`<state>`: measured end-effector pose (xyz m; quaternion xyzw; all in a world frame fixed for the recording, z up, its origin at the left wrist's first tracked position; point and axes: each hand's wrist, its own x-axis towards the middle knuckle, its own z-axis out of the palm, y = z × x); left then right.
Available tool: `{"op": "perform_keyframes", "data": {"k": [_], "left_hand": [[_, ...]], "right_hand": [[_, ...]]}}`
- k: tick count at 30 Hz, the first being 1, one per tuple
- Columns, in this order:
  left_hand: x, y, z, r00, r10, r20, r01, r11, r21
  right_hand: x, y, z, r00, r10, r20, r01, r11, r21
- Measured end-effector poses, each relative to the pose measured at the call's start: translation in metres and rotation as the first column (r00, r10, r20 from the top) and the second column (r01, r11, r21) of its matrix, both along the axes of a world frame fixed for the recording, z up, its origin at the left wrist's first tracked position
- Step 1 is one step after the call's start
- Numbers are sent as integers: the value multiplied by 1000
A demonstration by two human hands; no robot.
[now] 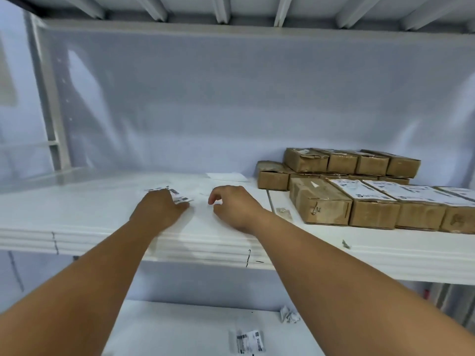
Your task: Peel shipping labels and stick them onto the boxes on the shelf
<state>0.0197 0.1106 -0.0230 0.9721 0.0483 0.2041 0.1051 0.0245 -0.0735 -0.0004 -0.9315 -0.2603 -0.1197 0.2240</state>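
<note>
Covering most labels [179,196], left hand [158,210]

Translucent plastic sheeting [231,98] hangs behind; a crumpled paper wad [289,315] lies below.

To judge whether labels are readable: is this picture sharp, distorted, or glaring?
Head view: soft, so print on the labels under the left hand is unreadable; the wide lens curves the shelf edge; light even, bluish, with pale reflections on the back sheet.
</note>
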Motion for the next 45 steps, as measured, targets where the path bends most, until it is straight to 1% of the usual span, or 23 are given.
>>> {"op": "perform_keyframes", "data": {"k": [4, 8, 10, 13, 15, 18, 21, 23, 24, 26, 27, 29, 32, 33, 34, 35, 36, 37, 38, 39, 40, 43, 45], "left_hand": [[0, -3, 1, 998, 62, -8, -62, 993, -104], [-5, -7, 4, 997, 67, 34, -63, 992, -107], [-6, -10, 5, 996, 74, 52, -72, 997, -22], [-6, -16, 6, 992, 82, 92, -97, 979, 181], [-8, -19, 7, 992, 84, 92, -103, 970, 220], [-12, -18, 7, 986, 97, 133, -117, 982, 152], [-18, -17, 8, 957, 69, 280, -116, 981, 157], [-21, -16, 9, 921, 4, 389, -54, 992, 118], [-23, -17, 9, 908, -42, 417, 1, 995, 99], [-25, -19, 9, 883, -139, 448, 102, 989, 105], [-25, -20, 8, 877, -175, 448, 142, 984, 107], [-21, -18, 5, 853, -196, 483, 216, 976, 15], [-14, -11, 3, 789, -99, 606, 270, 943, -197], [-14, -9, 6, 783, -32, 621, 268, 918, -291], [-13, -6, 8, 807, 40, 589, 269, 863, -427], [-14, -5, 11, 857, 82, 509, 273, 766, -582], [-12, -5, 14, 905, 69, 420, 285, 636, -717], [-11, -5, 18, 928, 19, 373, 318, 485, -814], [-9, -7, 22, 927, -22, 375, 361, 331, -872], [-7, -13, 27, 916, -51, 397, 399, 201, -895], [-5, -22, 33, 905, -72, 419, 425, 142, -894], [5, -55, 46, 895, -76, 439, 445, 147, -883], [18, -73, 51, 889, -45, 455, 457, 96, -884]], "right_hand": [[11, 30, 2, 997, 23, -80, -11, 988, 151], [22, 49, 0, 987, 16, -162, 30, 960, 280], [27, 50, -6, 985, -2, -174, 54, 952, 300], [29, 46, -10, 982, -26, -187, 91, 933, 348], [30, 45, -11, 981, -43, -188, 113, 920, 376], [31, 47, -11, 980, -30, -197, 116, 889, 442], [31, 47, -7, 976, -5, -217, 131, 811, 571], [28, 45, -3, 962, 45, -270, 145, 751, 644], [27, 44, -3, 948, 104, -302, 138, 720, 680], [23, 43, -2, 918, 224, -328, 98, 673, 733], [21, 42, -2, 911, 255, -324, 81, 660, 747], [19, 41, 0, 915, 260, -310, 93, 610, 787], [17, 38, 3, 911, 282, -302, 145, 466, 873], [17, 36, 3, 906, 293, -305, 161, 427, 890], [17, 34, 3, 903, 298, -310, 178, 398, 900], [16, 32, 4, 902, 299, -312, 189, 377, 907], [17, 29, 5, 899, 304, -315, 199, 357, 913], [18, 26, 7, 896, 313, -316, 203, 344, 917], [19, 22, 11, 896, 318, -311, 198, 341, 919], [21, 17, 15, 900, 316, -301, 182, 355, 917], [23, 11, 20, 906, 309, -289, 166, 369, 915], [26, -11, 30, 923, 273, -272, 156, 381, 911], [27, -24, 31, 930, 240, -280, 177, 376, 910]]}}
